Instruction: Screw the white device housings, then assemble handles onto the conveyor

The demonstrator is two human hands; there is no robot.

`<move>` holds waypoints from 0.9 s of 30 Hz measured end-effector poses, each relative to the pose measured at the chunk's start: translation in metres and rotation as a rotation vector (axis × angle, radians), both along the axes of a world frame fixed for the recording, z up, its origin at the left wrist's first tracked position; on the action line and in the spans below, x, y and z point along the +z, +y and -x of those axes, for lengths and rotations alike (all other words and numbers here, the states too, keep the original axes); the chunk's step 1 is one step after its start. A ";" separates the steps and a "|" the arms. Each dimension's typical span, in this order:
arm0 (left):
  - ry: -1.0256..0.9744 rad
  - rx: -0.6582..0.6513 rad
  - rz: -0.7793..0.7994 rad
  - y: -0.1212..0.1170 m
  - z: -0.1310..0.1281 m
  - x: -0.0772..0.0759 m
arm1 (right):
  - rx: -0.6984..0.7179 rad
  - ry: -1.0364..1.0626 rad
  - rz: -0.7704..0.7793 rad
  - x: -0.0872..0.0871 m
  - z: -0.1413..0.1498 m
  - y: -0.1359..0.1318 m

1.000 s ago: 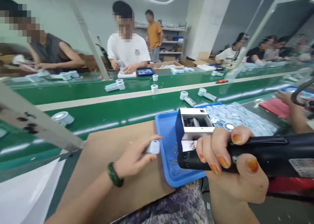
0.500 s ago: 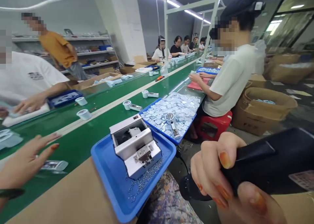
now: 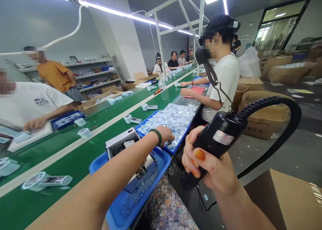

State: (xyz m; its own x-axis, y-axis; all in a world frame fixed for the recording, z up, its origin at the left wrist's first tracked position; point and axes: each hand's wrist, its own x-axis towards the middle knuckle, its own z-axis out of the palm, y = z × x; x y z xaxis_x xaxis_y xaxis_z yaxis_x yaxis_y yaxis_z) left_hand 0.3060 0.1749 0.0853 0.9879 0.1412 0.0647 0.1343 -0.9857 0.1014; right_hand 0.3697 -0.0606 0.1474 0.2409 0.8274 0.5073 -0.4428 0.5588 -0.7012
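My right hand (image 3: 208,166) is wrapped round a black electric screwdriver (image 3: 218,132), which hangs from a wire hook and has a thick black cable. My left hand (image 3: 164,135), with a green bangle at the wrist, reaches across to a blue tray (image 3: 173,152) of small pale-blue pieces (image 3: 173,114). Its fingers curl down on a round-headed handled housing (image 3: 171,145), mostly hidden beneath them. Under my left forearm a screw feeder machine (image 3: 120,139) stands in another blue tray (image 3: 113,206), with loose screws (image 3: 141,191) around it.
A green conveyor belt (image 3: 83,156) carries similar housings (image 3: 47,181) and round white-blue parts (image 3: 85,133). A co-worker in a white shirt (image 3: 221,82) sits ahead on the right. Cardboard boxes (image 3: 264,122) stand on the floor, another carton (image 3: 284,203) at lower right.
My left hand has moved from above the belt at left to the housing on the tray of pieces. The screwdriver has turned more upright in my right hand. The view has shifted.
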 end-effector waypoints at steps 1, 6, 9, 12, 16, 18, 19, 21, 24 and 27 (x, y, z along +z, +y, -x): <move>0.042 0.000 -0.033 0.002 0.003 0.003 | -0.006 0.008 -0.001 -0.001 -0.001 0.001; 0.209 -0.005 -0.141 0.006 -0.005 0.016 | -0.027 0.003 0.055 -0.006 0.004 0.007; 0.208 -0.023 -0.158 0.009 -0.006 0.038 | -0.045 -0.017 0.065 -0.008 0.008 0.008; 0.093 0.019 -0.197 0.004 0.034 0.074 | -0.078 0.012 0.026 -0.007 0.012 0.009; -0.289 0.100 -0.344 -0.040 0.149 0.110 | -0.036 0.065 0.016 0.002 0.026 0.012; -0.445 0.138 -0.349 -0.077 0.209 0.104 | 0.011 0.079 0.022 0.007 0.037 0.017; -0.480 0.177 -0.301 -0.096 0.234 0.093 | 0.035 0.082 0.028 0.009 0.043 0.020; -0.529 0.307 -0.106 -0.127 0.275 0.061 | 0.090 0.083 0.037 0.011 0.060 0.028; -0.659 0.563 0.351 -0.157 0.312 0.001 | 0.201 0.097 0.075 0.011 0.092 0.043; -0.819 0.692 0.771 -0.170 0.325 -0.047 | 0.300 0.100 0.106 0.007 0.130 0.058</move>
State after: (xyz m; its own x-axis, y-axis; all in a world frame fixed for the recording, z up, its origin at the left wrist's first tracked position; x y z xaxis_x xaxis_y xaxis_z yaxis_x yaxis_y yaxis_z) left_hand -0.0192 0.0050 0.0384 0.4109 0.8674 0.2808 0.2157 -0.3918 0.8944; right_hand 0.2399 -0.0023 0.1540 0.0224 0.9161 0.4004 -0.6463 0.3188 -0.6933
